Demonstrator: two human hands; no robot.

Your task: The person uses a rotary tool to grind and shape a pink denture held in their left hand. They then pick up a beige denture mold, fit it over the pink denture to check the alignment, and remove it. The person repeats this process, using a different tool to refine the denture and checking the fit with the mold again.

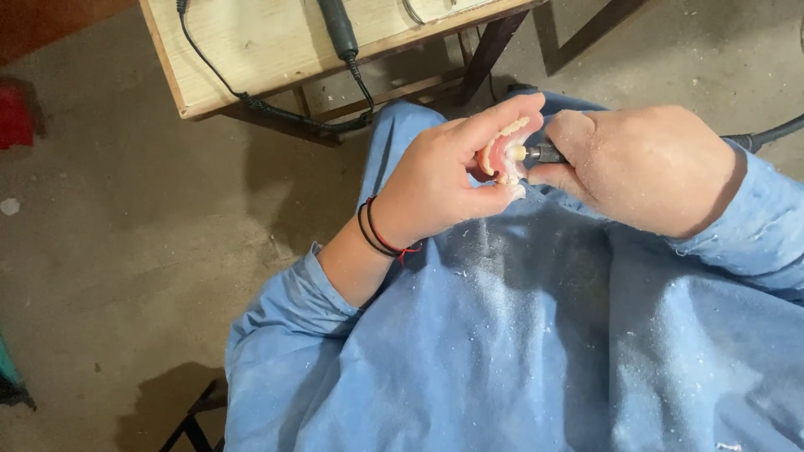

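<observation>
My left hand (448, 172) pinches a pink denture with pale teeth (502, 151) between thumb and fingers, held over my lap. My right hand (645, 163), dusted with white powder, grips a dark rotary handpiece (546, 153) whose small round pale tip touches the denture's inner side. The handpiece's cable (766, 136) runs off to the right past my wrist. Black and red bands circle my left wrist. Most of the handpiece is hidden inside my right fist.
A blue coat (519, 335) sprinkled with white dust covers my lap. A wooden table (251, 50) stands ahead with a second dark handpiece (337, 29) and black cable on it. Concrete floor lies to the left, with a red object (15, 113) at the far left edge.
</observation>
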